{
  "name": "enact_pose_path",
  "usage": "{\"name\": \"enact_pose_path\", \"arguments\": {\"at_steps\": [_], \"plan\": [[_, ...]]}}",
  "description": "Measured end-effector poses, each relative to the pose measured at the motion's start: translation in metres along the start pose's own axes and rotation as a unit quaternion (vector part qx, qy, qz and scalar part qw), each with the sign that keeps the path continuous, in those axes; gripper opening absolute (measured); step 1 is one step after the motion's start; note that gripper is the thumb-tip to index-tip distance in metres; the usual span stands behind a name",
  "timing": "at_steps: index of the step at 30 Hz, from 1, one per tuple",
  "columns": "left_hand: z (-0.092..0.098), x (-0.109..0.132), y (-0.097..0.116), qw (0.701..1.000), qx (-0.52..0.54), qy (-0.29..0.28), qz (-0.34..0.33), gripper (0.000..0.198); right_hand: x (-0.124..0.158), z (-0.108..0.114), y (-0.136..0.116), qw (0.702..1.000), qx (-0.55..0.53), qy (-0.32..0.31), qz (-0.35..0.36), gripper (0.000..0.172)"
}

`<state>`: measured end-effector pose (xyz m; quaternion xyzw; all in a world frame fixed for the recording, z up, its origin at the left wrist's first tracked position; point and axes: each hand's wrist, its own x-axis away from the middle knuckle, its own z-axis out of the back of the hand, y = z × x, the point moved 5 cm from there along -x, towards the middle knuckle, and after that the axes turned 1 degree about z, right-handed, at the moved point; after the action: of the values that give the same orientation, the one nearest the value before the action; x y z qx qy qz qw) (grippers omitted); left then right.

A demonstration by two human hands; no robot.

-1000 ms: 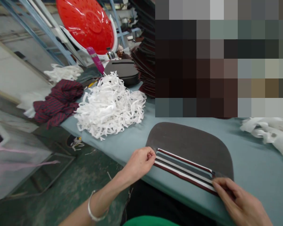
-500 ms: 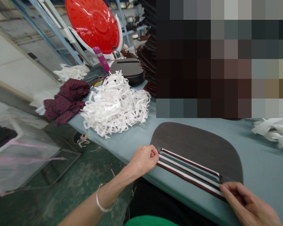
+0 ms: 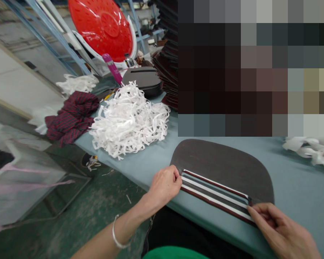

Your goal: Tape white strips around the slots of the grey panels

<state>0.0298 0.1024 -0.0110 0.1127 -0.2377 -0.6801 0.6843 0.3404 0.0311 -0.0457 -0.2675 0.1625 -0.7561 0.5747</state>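
Note:
A dark grey rounded panel (image 3: pixel 224 163) lies flat near the table's front edge. Along its near side runs a long slot, its far edge trimmed in white and dark red. A dark strip (image 3: pixel 216 202) with white bands and a dark red edge is stretched along this slot. My left hand (image 3: pixel 166 183) pinches the strip's left end, fingers curled and closed. At the other end, my right hand (image 3: pixel 282 228) grips it between thumb and fingers. My fingers hide both ends, so I cannot tell whether the strip is joined to the panel.
A heap of white strips (image 3: pixel 131 124) stands left of the panel, with more white strips (image 3: pixel 313 151) at the right. Behind are a striped cloth (image 3: pixel 72 117), a dark rounded case (image 3: pixel 143 81), a stack of dark pieces (image 3: pixel 166 75) and a red basin (image 3: pixel 102 28).
The whole view has shifted slightly. Both hands keep their grip on the strip, and the panel has not visibly moved on the table.

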Motion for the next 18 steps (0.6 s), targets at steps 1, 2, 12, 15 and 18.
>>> {"name": "enact_pose_path", "arguments": {"at_steps": [1, 2, 12, 15, 18], "plan": [[0.0, 0.002, 0.002, 1.0, -0.003, 0.021, -0.02, 0.005, 0.0, 0.0, 0.0, 1.0, -0.01, 0.004, 0.006, 0.044], [0.0, 0.005, 0.004, 0.998, -0.006, 0.039, -0.046, 0.005, 0.0, -0.001, 0.0, 1.0, -0.022, 0.008, 0.013, 0.042], [-0.011, 0.037, 0.019, 0.95, -0.184, 0.1, -0.232, 0.024, 0.008, 0.005, -0.017, 0.998, -0.038, 0.024, 0.035, 0.021], [-0.014, 0.047, 0.02, 0.93, -0.236, 0.094, -0.264, 0.037, 0.009, 0.006, -0.019, 0.999, -0.027, 0.027, 0.021, 0.017], [-0.019, 0.054, 0.019, 0.918, -0.284, 0.078, -0.267, 0.048, 0.01, 0.008, -0.021, 1.0, -0.015, 0.025, 0.011, 0.016]]}}
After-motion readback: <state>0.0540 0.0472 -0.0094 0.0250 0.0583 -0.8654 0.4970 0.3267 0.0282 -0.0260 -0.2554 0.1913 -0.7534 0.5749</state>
